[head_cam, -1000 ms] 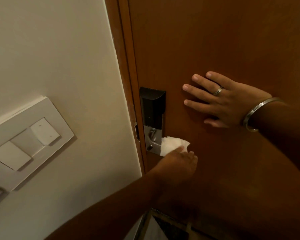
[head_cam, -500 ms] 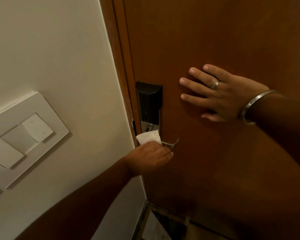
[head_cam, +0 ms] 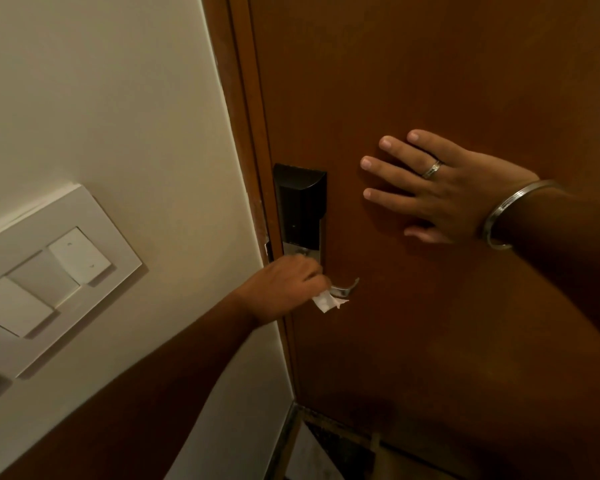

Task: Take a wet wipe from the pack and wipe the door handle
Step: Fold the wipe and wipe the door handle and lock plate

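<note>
Mid-wipe on the door handle [head_cam: 343,288], judging by the grip. Left hand [head_cam: 284,285] closed around the handle near its pivot, a wet wipe [head_cam: 326,302] bunched underneath, only a white corner poking out at about five o'clock from the knuckles. Only the curled metal tip of the lever showing, at three o'clock from the fist. Right hand [head_cam: 440,192] open and flat against the brown door [head_cam: 465,81], fingers spread, at roughly one o'clock from the handle and well apart from it; a ring [head_cam: 432,169] on one finger, a steel bangle [head_cam: 510,213] at the wrist. Black lock housing [head_cam: 300,202] directly at twelve o'clock above the handle. Switch plate [head_cam: 45,271] on the wall off at nine o'clock, untouched. No pack in sight.

To wipe well: keep the wipe wrapped right round the lever, not just pressed on top; slide outward toward the three o'clock tip with steady squeeze, twisting slightly to catch the underside. Probably worth refolding to bring a fresh face against the metal, since most of the wipe sits hidden in the palm. Keep the flat hand bracing the door against swing. Avoid pushing the lever down hard enough to unlatch.
</note>
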